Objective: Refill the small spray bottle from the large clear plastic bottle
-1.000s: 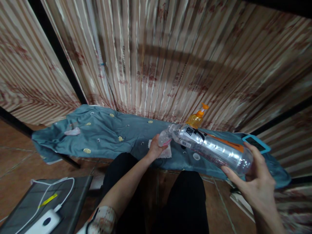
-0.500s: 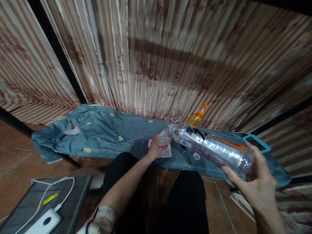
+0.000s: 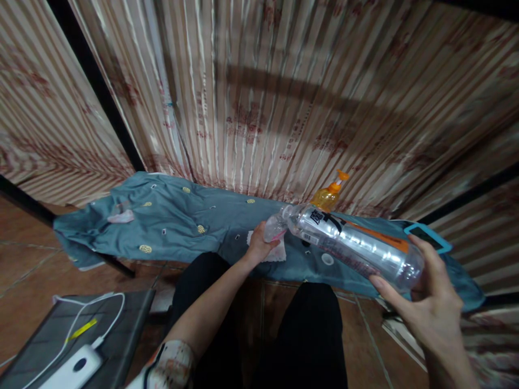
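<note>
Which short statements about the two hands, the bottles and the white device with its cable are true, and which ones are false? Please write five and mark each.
1. The right hand holds the large clear bottle near its base. True.
2. The yellow pump bottle is at the bed-cloth's edge toward the striped curtain. True.
3. The left hand holds nothing. False: it holds a small clear container.
4. The white device lies on the floor. False: it lies on a dark grey surface.
5. A white cable is plugged into the white device. True.
</note>
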Available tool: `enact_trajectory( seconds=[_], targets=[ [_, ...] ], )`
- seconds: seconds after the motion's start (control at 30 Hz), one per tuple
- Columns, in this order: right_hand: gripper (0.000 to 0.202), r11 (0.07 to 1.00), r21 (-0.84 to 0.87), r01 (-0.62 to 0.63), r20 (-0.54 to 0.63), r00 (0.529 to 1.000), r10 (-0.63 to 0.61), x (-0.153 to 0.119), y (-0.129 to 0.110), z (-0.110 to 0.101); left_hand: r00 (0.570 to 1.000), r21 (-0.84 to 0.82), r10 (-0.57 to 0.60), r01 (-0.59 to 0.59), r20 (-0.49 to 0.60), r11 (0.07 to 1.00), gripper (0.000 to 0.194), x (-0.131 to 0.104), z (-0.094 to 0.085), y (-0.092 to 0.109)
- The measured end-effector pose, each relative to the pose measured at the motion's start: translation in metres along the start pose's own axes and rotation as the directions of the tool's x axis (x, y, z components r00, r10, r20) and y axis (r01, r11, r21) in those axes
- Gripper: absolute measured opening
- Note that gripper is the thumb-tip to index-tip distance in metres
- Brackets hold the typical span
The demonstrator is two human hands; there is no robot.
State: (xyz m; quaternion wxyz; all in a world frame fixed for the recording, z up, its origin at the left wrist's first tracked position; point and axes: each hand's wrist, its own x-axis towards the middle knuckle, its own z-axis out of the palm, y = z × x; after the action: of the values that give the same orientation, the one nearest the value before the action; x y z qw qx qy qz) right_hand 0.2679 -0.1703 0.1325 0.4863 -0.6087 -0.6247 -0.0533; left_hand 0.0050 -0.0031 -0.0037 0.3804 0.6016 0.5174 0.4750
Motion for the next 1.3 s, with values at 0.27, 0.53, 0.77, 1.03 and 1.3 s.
enact_trajectory(
  seconds=[0.27, 0.53, 0.77, 1.03, 1.3],
  targets=[
    [0.093, 0.999, 0.031, -0.007, 0.006, 1.000, 0.007, -0.0003, 0.0030, 0.0000, 1.000, 0.003, 0.004, -0.004, 0.008, 1.000, 0.048, 0.0003, 0.0004, 0.0001],
    [0.095, 1.000, 0.015, 0.017, 0.005, 1.000, -0.017, 0.0001, 0.0055, 0.0007, 1.000, -0.016, 0.003, -0.003, 0.003, 1.000, 0.048, 0.0004, 0.0007, -0.0020],
    [0.091, 0.996, -0.021, 0.083, 0.002, 0.997, -0.083, 0.0024, 0.0030, -0.0013, 1.000, -0.021, 0.011, -0.011, -0.009, 1.000, 0.048, 0.0000, 0.0010, -0.0039],
    [0.095, 0.999, 0.008, 0.037, 0.008, 0.999, -0.037, 0.0016, 0.0060, -0.0004, 1.000, 0.006, 0.011, -0.011, -0.019, 1.000, 0.049, 0.0002, 0.0011, -0.0025],
    [0.093, 0.998, 0.010, 0.067, 0.002, 0.998, -0.067, 0.0025, 0.0046, -0.0006, 1.000, -0.011, -0.004, 0.004, 0.005, 1.000, 0.047, -0.0008, -0.0004, 0.0001]
  ],
)
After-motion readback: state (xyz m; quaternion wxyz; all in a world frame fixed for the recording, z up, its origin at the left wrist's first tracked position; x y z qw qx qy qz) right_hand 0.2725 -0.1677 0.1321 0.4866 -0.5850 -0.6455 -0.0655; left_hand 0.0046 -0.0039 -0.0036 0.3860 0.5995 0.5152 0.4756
